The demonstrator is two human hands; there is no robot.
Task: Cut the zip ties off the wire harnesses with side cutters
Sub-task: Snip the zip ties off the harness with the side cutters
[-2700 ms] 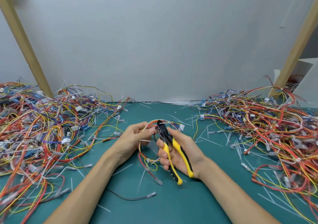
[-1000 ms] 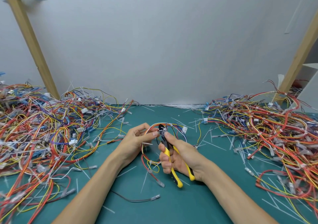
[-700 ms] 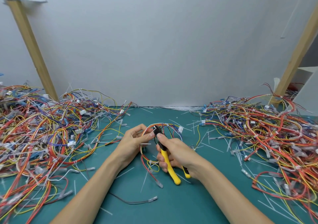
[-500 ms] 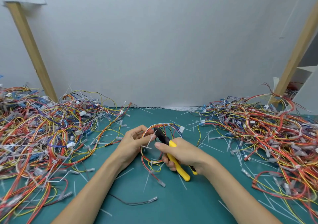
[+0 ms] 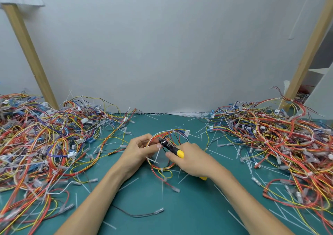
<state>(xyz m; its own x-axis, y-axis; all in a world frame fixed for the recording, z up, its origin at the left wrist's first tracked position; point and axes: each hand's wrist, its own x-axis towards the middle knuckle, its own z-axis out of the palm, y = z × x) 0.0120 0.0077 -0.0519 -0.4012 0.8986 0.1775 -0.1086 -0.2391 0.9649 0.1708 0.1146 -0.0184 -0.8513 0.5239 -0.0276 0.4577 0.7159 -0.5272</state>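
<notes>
The harness (image 5: 163,132) you are working on is mid-mat, a loop of coloured wires standing between your two hands. Its lower strands trail on the mat (image 5: 189,213) toward you. Your left hand (image 5: 137,150) pinches the loop at its left side, thumb and fingers curled round the wires. That grip steadies the bundle and offers a zip tie (image 5: 157,156) up to the blades. The tie's white tail hangs down just beside your fingertips.

Your right hand (image 5: 193,161) is clenched round the yellow handles of the cutters (image 5: 166,144). The black head points left into the loop, right at the spot you are pinching. I cannot tell whether the blades have closed on the tie, because the head is small and lies against dark wires. Judging by the pose, you are at the cut itself. The wires run so close to the tip that a careless bite could nick the insulation, so keep the blades on plastic only.

White offcuts (image 5: 221,155) lie scattered on the mat around your hands, probably because they drop where you snip. A left pile (image 5: 45,144) and a right pile (image 5: 281,144) of harnesses lie well apart from the one you hold, leaving the middle as your working space. Which pile is finished, I cannot say.
</notes>
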